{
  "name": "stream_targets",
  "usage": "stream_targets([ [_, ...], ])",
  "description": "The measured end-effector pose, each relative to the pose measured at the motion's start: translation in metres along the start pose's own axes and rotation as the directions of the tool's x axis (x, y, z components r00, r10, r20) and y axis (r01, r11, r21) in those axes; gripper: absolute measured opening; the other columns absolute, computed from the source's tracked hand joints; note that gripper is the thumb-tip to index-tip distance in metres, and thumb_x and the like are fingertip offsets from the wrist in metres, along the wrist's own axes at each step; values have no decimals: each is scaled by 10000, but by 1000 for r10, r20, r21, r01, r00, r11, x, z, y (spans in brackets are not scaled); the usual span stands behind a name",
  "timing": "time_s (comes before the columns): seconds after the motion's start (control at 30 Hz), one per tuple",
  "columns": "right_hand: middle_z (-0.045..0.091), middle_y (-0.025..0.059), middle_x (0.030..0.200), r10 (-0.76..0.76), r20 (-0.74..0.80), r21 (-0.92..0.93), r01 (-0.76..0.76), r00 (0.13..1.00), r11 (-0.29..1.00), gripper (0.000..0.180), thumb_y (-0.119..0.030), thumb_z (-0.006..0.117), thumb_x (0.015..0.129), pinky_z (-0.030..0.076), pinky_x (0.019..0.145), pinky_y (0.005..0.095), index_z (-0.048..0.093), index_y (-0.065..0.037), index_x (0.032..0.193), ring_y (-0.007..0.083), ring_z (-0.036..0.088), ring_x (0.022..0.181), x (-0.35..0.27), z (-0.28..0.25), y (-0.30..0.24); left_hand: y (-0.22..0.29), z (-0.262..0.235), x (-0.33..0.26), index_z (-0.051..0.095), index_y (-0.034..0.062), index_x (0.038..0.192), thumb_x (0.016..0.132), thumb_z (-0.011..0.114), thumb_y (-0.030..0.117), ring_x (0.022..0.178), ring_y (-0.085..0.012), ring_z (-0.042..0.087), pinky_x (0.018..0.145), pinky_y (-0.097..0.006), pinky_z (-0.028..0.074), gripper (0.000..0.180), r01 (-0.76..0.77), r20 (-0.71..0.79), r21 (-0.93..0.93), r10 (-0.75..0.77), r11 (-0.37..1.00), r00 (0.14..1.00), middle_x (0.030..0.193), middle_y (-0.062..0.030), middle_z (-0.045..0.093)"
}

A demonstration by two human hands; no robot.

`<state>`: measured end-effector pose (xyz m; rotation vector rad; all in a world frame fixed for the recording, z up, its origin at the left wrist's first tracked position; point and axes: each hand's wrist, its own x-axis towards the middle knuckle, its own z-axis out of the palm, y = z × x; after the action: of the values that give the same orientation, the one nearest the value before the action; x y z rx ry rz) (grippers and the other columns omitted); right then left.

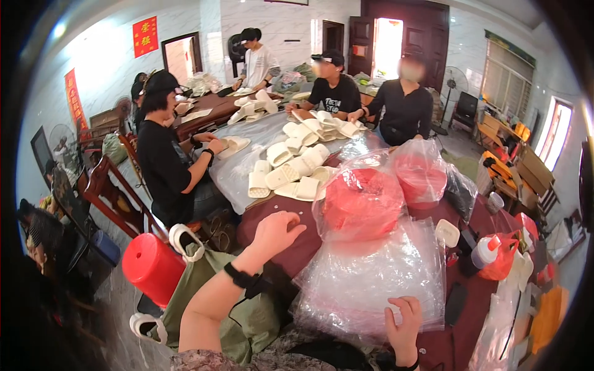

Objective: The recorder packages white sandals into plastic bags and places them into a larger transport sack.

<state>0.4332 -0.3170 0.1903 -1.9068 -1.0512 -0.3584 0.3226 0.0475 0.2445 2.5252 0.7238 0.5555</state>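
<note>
red plastic stool [153, 267] stands at far left, near the floor. just right of it the left hand [276, 232] rests on the dark maroon counter [309, 238], fingers [293, 229] loosely curled and apart, holding nothing, beside the edge of the clear plastic bags [371, 278]. the bags lie in a crinkled heap between both hands. at the near edge the right hand [403, 321] pinches the heap's lower corner, thumb on top. cream slippers [294, 173] lie beyond.
</note>
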Motion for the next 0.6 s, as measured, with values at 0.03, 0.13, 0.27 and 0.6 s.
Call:
stream_targets([
  [0.03, 557, 128, 921, -20, 25, -28, 20, 1000, 999, 208, -30, 661, 760, 445, 730, 385, 644, -31, 967, 289, 547, 859, -4, 0, 9, -16, 16, 19, 680, 45, 1045, 806, 725, 334, 977, -319, 631, 792, -374, 526, 377, -12, 2, 0, 12, 1000, 1000, 1079, -145, 659],
  [0.13, 548, 125, 917, 13, 47, -48, -11, 999, 999, 218, -34, 660, 733, 438, 735, 381, 618, -31, 947, 293, 535, 853, -14, 0, 18, -71, 65, 84, 588, -4, 1209, 792, 720, 426, 960, -363, 648, 879, -419, 505, 614, -36, -116, -82, 26, 996, 993, 992, -185, 679],
  [0.27, 625, 182, 951, 5, 78, -101, 3, 997, 995, 144, -13, 649, 809, 466, 822, 442, 674, -32, 950, 352, 596, 909, -13, -16, 20, -129, 104, 154, 307, -140, 1386, 731, 731, 558, 1193, -415, 546, 985, -427, 455, 1046, 239, -54, -52, -241, 970, 969, 1277, -336, 530],
  [0.6, 623, 174, 871, 162, 13, -150, -159, 987, 976, 107, 15, 635, 789, 492, 713, 405, 654, -1, 893, 367, 601, 792, -2, -17, 14, -166, 161, 263, 175, -124, 1444, 676, 789, 536, 1210, -424, 532, 997, -410, 445, 1184, 413, -177, -375, -501, 830, 847, 1270, -355, 529],
])
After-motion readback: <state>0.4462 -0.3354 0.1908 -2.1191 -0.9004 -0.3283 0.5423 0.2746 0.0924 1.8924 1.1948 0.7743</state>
